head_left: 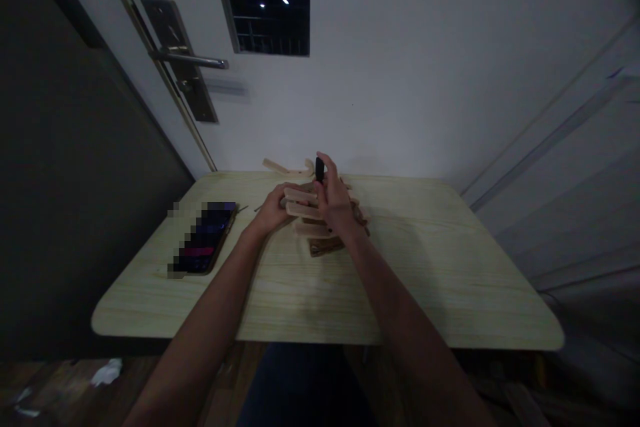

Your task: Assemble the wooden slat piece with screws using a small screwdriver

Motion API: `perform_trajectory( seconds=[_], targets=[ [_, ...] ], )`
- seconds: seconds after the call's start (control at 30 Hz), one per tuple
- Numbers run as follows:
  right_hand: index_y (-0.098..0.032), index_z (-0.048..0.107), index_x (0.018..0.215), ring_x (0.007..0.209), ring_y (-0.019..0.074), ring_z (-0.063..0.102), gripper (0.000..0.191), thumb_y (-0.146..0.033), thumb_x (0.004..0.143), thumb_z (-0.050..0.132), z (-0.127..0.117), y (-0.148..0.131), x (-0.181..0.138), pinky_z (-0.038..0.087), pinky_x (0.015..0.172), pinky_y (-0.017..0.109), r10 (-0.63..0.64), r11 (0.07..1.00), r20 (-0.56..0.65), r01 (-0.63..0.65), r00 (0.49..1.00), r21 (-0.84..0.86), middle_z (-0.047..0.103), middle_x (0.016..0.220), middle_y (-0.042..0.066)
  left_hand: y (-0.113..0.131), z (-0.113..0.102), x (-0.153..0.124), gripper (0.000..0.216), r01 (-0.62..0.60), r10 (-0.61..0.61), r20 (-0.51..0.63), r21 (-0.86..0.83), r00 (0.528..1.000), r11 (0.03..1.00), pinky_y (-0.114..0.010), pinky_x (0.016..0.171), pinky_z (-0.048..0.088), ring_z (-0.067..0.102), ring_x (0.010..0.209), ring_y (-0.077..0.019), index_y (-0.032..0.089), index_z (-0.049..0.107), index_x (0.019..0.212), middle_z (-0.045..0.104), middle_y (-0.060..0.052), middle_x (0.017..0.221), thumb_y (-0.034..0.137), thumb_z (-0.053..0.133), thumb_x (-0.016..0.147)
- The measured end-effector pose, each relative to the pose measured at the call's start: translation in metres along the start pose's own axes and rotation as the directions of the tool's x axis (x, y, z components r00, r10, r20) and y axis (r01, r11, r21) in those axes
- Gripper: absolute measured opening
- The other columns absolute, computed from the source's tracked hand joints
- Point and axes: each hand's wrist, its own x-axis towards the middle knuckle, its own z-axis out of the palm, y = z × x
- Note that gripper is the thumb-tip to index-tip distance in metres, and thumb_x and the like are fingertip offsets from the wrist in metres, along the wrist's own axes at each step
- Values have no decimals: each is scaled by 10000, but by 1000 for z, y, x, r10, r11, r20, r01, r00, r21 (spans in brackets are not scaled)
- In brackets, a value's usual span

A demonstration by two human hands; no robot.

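Note:
In the middle of the table, my left hand (274,209) is closed around the left end of a wooden assembly (304,211) made of several pale slats and darker brown pieces. My right hand (336,203) is above it, its thumb and fingers gripping a tool with a black handle (319,169) that stands roughly upright. The tool's lower end is hidden by my fingers and the slats. A brown block (325,245) shows under the near side of the assembly. Behind my hands, a pale curved wooden piece (287,169) lies at the table's back edge.
A smartphone (209,240), partly pixelated, lies on the left of the light wood-grain table (450,267). A thin dark rod (243,209) is beside it. A white door (380,67) with a metal handle (193,61) rises directly behind the table.

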Motion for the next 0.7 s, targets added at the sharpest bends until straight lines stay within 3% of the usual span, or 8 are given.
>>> perform_trajectory(
  seconds=[0.17, 0.3, 0.47, 0.57, 0.7],
  targets=[
    [-225, 316, 1455, 1239, 242, 553, 509, -249, 953, 392, 0, 0, 0, 484, 1053, 443, -18, 1000, -4, 18, 1000, 9, 527, 1418, 89, -5, 5, 0, 633, 19, -13, 53, -126, 998, 992, -402, 917, 506, 663, 1019, -254, 145, 551, 1239, 690, -133, 1165, 416, 745, 701],
    [-240, 313, 1463, 1268, 239, 531, 502, -259, 967, 384, -1, -2, 0, 470, 1069, 430, -33, 999, -9, 34, 999, 27, 502, 1432, 95, -9, 9, 0, 627, 33, -27, 51, -126, 998, 991, -426, 906, 510, 671, 1002, -265, 148, 548, 1207, 704, -131, 1131, 440, 751, 691],
    [-275, 335, 1450, 994, 229, 665, 464, -257, 987, 347, -3, -2, -1, 554, 900, 413, 13, 996, 17, -15, 1000, 85, 639, 1185, 95, -13, 8, 0, 642, 23, -17, 55, -111, 998, 994, -448, 908, 508, 663, 1006, -262, 163, 508, 1191, 686, -123, 1150, 452, 766, 679],
    [-259, 338, 1442, 864, 209, 674, 470, -230, 973, 371, -4, -1, -1, 566, 817, 373, 4, 990, 50, -11, 999, 142, 671, 1012, 75, -13, 5, 0, 572, -45, 47, 81, -23, 996, 999, -458, 971, 475, 626, 1073, -268, 178, 543, 1168, 665, -107, 1166, 446, 750, 707],
    [-227, 356, 1421, 790, 179, 658, 476, -196, 949, 407, -6, 0, 0, 556, 773, 333, 2, 985, 87, -17, 996, 170, 667, 947, 54, -12, 2, 1, 435, -142, 126, 98, 185, 987, 972, -460, 1019, 436, 562, 1097, -269, 197, 653, 1080, 633, -78, 1120, 450, 727, 734]
  ],
)
